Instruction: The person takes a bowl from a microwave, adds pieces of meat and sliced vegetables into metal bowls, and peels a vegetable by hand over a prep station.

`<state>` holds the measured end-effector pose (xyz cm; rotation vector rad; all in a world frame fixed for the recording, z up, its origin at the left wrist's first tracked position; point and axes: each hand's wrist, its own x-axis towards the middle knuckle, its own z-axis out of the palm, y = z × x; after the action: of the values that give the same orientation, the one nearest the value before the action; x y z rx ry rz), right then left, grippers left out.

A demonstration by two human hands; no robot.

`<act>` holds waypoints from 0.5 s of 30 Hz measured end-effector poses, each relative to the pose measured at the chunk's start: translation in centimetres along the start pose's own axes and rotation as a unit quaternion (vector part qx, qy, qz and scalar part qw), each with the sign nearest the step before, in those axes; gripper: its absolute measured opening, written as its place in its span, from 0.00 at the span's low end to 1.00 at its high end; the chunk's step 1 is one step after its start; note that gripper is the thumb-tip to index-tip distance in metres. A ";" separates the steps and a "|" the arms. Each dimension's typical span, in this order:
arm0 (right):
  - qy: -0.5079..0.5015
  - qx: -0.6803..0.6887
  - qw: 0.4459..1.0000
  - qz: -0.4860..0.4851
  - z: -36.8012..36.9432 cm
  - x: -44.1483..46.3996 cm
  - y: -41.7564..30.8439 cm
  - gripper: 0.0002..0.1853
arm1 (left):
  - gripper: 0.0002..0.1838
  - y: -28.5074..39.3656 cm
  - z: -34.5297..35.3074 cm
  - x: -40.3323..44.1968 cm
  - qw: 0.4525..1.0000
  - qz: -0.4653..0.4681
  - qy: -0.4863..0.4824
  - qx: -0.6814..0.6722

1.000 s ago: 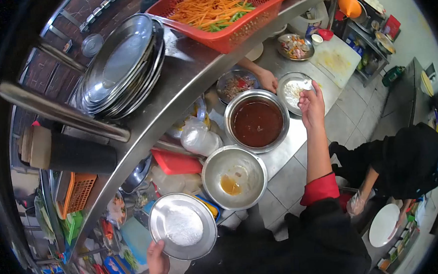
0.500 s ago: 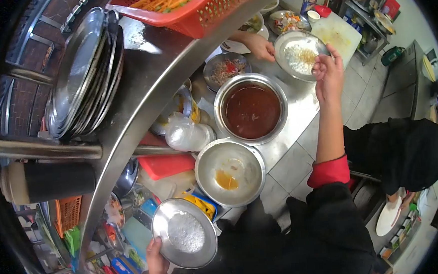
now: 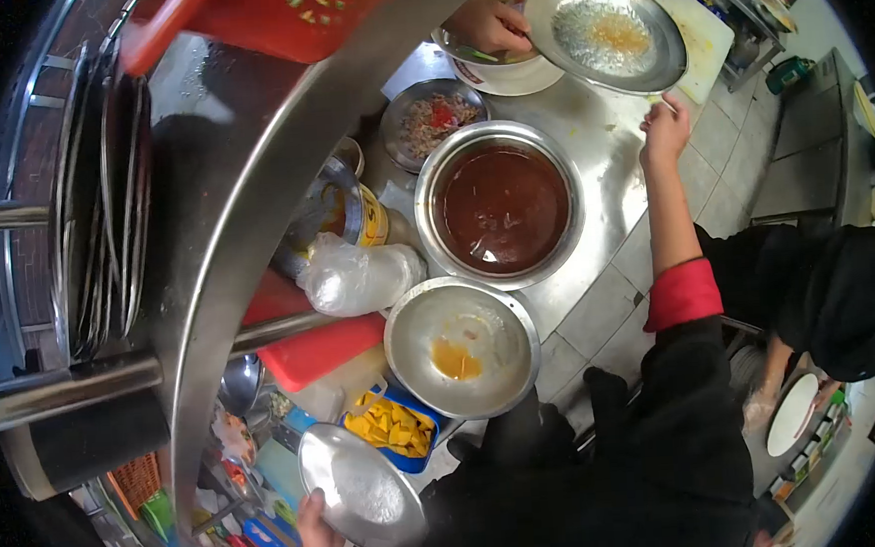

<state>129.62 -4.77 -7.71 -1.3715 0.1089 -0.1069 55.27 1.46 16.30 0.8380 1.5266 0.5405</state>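
Note:
At the lower left, my left hand (image 3: pixel 318 531) grips the edge of a round metal plate (image 3: pixel 361 489), tilted, with a whitish sheen on its surface. My right hand (image 3: pixel 666 127), at the end of a red-cuffed sleeve, is just below the rim of another metal plate (image 3: pixel 574 55), its fingers loosely bent and apart. That plate carries white and yellowish-brown contents. A co-worker's hand (image 3: pixel 490 25) is at its left rim. Between my hands stand a steel pot of dark red sauce (image 3: pixel 502 209) and a metal bowl (image 3: pixel 494 375) with a little yellow-brown liquid.
A bowl of chopped mixture (image 3: pixel 419 134) sits behind the pot. A clear plastic bag (image 3: pixel 347 274) and a blue tub of yellow pieces (image 3: pixel 392 427) lie leftward. The steel shelf (image 3: pixel 242 195) crosses above, bearing a red basket (image 3: pixel 282 22). At right, a person (image 3: pixel 809 291) in black bends forward.
My right hand has come off the plate at the top and is now below its rim. That plate appears nearer and tilted. My left hand's plate has tilted, and the view has shifted.

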 end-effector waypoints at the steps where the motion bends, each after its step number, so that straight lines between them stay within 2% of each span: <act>1: -0.019 -0.022 1.000 0.004 0.6 0.8 1.0 0.15 | 0.29 -0.2 -0.8 0.2 1.000 -0.014 -0.006 -0.012; 3: -0.031 -0.082 0.996 0.006 2.1 2.5 2.1 0.15 | 0.32 -0.5 -1.2 0.2 0.999 -0.029 -0.011 -0.020; 5: -0.065 -0.079 0.995 0.015 3.3 5.8 4.0 0.13 | 0.35 -0.5 -0.9 0.1 0.998 -0.002 -0.033 -0.050; 7: -0.139 -0.120 0.982 0.052 4.3 7.3 3.2 0.12 | 0.36 -1.0 -1.7 0.6 0.996 -0.009 -0.070 -0.055; 8: -0.138 -0.119 0.982 0.055 4.7 8.9 4.4 0.12 | 0.32 -1.6 -2.2 0.7 0.998 0.010 -0.045 -0.043; 9: -0.187 -0.155 0.969 0.048 5.0 11.7 6.1 0.16 | 0.28 -2.2 -2.6 0.7 0.999 0.030 -0.020 -0.033; 10: -0.235 -0.190 0.952 0.042 5.3 14.6 8.1 0.20 | 0.28 -2.5 -3.5 0.5 0.999 0.018 -0.007 -0.030; 11: -0.233 -0.189 0.953 0.045 6.1 17.5 10.5 0.20 | 0.28 -3.1 -4.8 0.5 0.999 0.019 -0.006 -0.026; 13: -0.233 -0.131 0.959 0.090 7.9 15.8 8.5 0.21 | 0.29 -4.5 -7.6 0.8 0.998 -0.013 0.015 -0.066; 14: -0.234 -0.098 0.961 0.111 9.0 14.3 6.9 0.22 | 0.29 -3.9 -8.1 0.0 0.992 -0.111 -0.002 -0.064; 15: -0.241 -0.077 0.960 0.122 9.8 14.0 6.2 0.22 | 0.29 -3.9 -7.9 -0.4 0.992 -0.110 -0.001 -0.063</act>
<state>144.90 4.03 -12.07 -1.4917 -0.1255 0.4496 46.77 -0.22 14.77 0.5642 1.5436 0.4668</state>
